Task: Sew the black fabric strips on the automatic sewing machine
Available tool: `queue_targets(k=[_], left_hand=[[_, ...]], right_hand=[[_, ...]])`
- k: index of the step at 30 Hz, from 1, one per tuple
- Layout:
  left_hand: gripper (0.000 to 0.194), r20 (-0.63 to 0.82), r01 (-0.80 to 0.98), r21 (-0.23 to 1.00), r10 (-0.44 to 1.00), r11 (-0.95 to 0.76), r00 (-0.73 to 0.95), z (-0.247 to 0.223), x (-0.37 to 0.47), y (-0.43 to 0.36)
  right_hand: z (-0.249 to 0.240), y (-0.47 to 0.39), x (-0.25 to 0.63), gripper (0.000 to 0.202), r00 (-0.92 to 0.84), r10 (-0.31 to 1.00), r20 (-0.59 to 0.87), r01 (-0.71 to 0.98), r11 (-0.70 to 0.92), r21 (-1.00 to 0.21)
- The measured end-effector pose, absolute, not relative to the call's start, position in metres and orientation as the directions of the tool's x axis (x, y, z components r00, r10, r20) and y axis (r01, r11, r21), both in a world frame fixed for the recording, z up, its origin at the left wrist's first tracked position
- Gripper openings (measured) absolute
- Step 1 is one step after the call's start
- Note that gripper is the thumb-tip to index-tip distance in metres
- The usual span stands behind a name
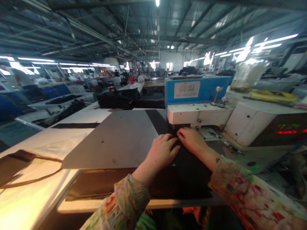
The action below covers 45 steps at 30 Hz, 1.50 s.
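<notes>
My left hand (161, 150) lies flat, fingers spread, on a black fabric piece (189, 172) that runs under the head of a white sewing machine (199, 114). My right hand (193, 140) rests on the same black fabric just right of the left hand, fingertips pinched close under the machine's needle area; the needle itself is hidden. A grey flat panel (115, 140) lies on the table left of the hands, partly under the left hand. Both arms wear colourful patterned sleeves.
The machine's control box (268, 123) with red lit digits stands at the right. A blue plate with a label (192, 90) is behind the machine. Stacks of black pieces (120, 97) sit further back. A white table (35, 179) stretches left, with more workstations beyond.
</notes>
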<state>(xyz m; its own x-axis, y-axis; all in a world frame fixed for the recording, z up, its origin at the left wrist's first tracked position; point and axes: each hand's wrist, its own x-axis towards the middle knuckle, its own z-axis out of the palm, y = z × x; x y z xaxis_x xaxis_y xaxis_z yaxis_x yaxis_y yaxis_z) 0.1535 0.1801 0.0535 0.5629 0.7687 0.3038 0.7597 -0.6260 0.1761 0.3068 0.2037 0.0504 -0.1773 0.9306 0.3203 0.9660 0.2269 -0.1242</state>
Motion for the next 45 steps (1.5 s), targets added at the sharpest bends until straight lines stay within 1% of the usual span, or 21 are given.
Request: queue_targets(k=[3,9,23,30,45], left_hand=[[0.035,0.290,0.765,0.175,0.774,-0.620,0.562,0.054,0.153,0.180],[0.034,0.318,0.755,0.174,0.762,-0.632,0.564,0.053,0.153,0.180],[0.035,0.314,0.755,0.181,0.765,-0.630,0.562,0.055,0.153,0.181],[0.031,0.274,0.780,0.197,0.797,-0.594,0.538,0.060,0.155,0.182],[0.030,0.252,0.819,0.121,0.816,-0.561,0.521,0.060,0.149,0.206]], right_hand=[[0.051,0.204,0.306,0.021,-0.174,0.932,0.318,0.967,0.222,-0.122],[0.050,0.204,0.306,0.019,-0.178,0.932,0.317,0.964,0.229,-0.133],[0.047,0.205,0.307,0.020,-0.173,0.930,0.324,0.964,0.228,-0.138],[0.049,0.205,0.307,0.021,-0.186,0.927,0.325,0.962,0.240,-0.133],[0.049,0.205,0.305,0.018,-0.187,0.921,0.343,0.962,0.243,-0.126]])
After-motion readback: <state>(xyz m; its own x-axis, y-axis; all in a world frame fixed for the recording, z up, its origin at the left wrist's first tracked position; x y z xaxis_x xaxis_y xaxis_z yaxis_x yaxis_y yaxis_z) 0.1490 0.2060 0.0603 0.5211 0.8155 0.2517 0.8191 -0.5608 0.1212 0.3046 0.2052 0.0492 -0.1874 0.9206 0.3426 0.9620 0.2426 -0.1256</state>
